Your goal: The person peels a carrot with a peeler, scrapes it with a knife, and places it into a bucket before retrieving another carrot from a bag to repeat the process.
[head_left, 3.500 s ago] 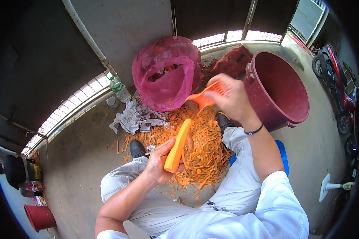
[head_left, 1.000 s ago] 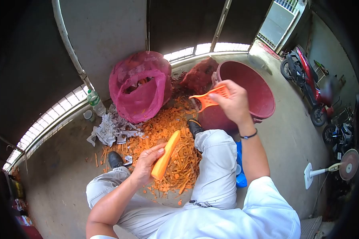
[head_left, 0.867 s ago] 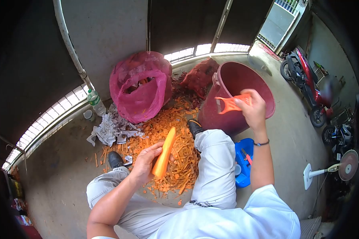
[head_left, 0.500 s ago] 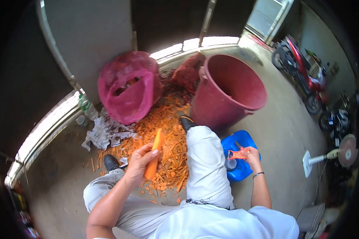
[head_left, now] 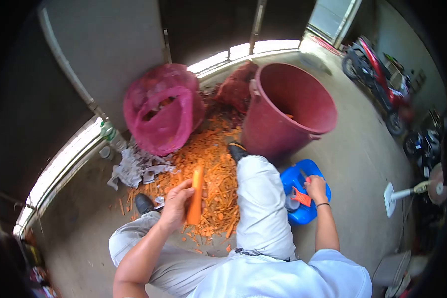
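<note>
My left hand [head_left: 178, 204] is wrapped round a peeled carrot [head_left: 196, 196], held upright above a pile of orange peelings [head_left: 216, 191]. My right hand [head_left: 316, 188] is closed on the red handle of a knife [head_left: 303, 174], over a blue plastic container [head_left: 303, 216]. The knife's dark blade points up and left. Just below the right hand, an orange-red peeler [head_left: 301, 197] lies in the container, next to a small greyish round thing [head_left: 291, 203]. The fingertips of the right hand are partly hidden.
A large dark-red bin [head_left: 278, 134] stands ahead, with a bit of orange inside. Beside it are a red mesh sack [head_left: 235, 89] and a pink plastic bag [head_left: 169, 136]. Crumpled paper [head_left: 134, 166] and a bottle [head_left: 111, 135] lie left. A fan [head_left: 397, 194] and a motorcycle [head_left: 375, 82] stand right.
My right hand has let go of the peeler, which now lies in the blue container, and has closed on the knife's handle. My left hand still holds the carrot, now more upright.
</note>
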`<move>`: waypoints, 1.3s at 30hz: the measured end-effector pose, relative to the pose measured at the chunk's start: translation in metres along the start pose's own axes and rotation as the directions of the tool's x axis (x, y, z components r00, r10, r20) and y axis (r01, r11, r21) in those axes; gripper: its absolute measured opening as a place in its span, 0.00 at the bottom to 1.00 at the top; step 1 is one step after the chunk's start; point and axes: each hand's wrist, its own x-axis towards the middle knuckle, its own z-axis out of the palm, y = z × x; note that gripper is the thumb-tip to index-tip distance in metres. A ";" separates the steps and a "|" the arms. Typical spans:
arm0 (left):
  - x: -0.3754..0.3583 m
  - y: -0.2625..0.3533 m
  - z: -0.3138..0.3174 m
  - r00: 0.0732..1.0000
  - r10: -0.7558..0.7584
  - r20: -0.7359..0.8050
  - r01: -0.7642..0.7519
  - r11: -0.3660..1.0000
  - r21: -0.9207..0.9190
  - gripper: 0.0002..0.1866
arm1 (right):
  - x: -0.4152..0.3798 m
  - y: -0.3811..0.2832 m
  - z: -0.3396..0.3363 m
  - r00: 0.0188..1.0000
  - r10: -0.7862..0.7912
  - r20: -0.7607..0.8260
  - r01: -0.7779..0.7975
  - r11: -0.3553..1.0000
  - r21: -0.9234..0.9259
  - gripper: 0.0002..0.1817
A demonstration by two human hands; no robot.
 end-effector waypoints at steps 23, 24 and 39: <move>-0.031 0.018 0.010 0.945 0.285 0.159 -0.324 0.870 0.372 0.15 | -0.017 -0.326 -0.193 0.457 -0.854 -0.247 0.657 0.138 0.741 0.19; -0.033 0.020 0.011 0.933 0.314 0.178 -0.359 0.855 0.373 0.15 | -0.015 -0.325 -0.190 0.456 -0.855 -0.248 0.658 0.136 0.741 0.19; -0.021 0.012 0.010 0.938 0.345 0.025 -0.339 0.903 0.264 0.19 | -0.010 -0.315 -0.184 0.586 -0.769 -0.254 0.633 0.239 0.736 0.18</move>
